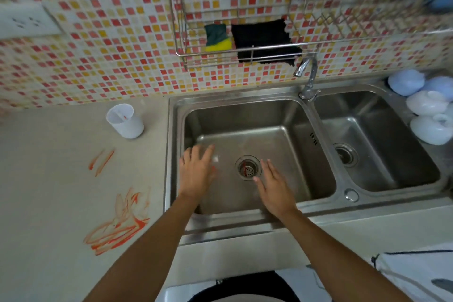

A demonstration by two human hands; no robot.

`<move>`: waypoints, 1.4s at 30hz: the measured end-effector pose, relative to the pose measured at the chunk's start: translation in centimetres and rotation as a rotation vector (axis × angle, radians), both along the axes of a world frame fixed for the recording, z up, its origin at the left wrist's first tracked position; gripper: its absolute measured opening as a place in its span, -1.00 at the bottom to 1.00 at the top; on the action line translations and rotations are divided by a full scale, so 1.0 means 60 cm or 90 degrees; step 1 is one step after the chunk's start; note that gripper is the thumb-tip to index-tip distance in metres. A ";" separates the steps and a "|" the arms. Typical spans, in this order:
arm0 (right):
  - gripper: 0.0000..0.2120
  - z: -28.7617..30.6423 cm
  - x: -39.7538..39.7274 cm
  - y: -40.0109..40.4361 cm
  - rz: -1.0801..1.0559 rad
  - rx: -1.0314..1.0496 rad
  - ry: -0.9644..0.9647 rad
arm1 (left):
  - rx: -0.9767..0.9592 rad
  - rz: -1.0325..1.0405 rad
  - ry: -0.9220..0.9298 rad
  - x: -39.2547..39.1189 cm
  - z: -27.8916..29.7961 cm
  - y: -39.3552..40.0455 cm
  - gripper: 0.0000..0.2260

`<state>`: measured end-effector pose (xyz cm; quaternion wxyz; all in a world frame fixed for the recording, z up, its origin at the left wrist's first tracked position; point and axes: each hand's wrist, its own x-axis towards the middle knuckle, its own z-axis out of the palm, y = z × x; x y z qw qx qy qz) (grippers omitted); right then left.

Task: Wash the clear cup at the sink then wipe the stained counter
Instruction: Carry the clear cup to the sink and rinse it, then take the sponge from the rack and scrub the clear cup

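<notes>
Head view, single frame. Both hands hover over the left basin of the sink (176, 115), holding nothing. Left hand (196, 174): grip spread, fingers straight, blurred at the tips. Right hand (275, 187): grip spread too, fingers together and flat, just beside the drain strainer (248, 167). Judgement: the hands are empty, so the wash has not begun; the cup must be fetched first.

Clear cup (125, 120) stands upright on the table (49, 191), left of the sink and near the wall, with a small red mark inside. It is apart from both hands, nearer the left.

Orange-red stains (117, 225) smear the table in front of the cup; a smaller streak pair (101, 162) lies between.

Faucet (307, 76) sits between the two basins; no water visible. Wire rack (245, 54) above holds a sponge (218, 38) and a dark cloth (264, 41), probably for the wiping. White and blue rounded items (427, 103) crowd the right edge. Nothing blocks the reach to the cup.
</notes>
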<state>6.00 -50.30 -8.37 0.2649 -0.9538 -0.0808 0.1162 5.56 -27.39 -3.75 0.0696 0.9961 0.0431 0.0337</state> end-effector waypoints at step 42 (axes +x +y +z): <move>-0.62 0.488 0.268 0.166 0.121 0.288 -0.188 | -0.339 -0.051 -0.186 0.100 0.186 0.087 -0.27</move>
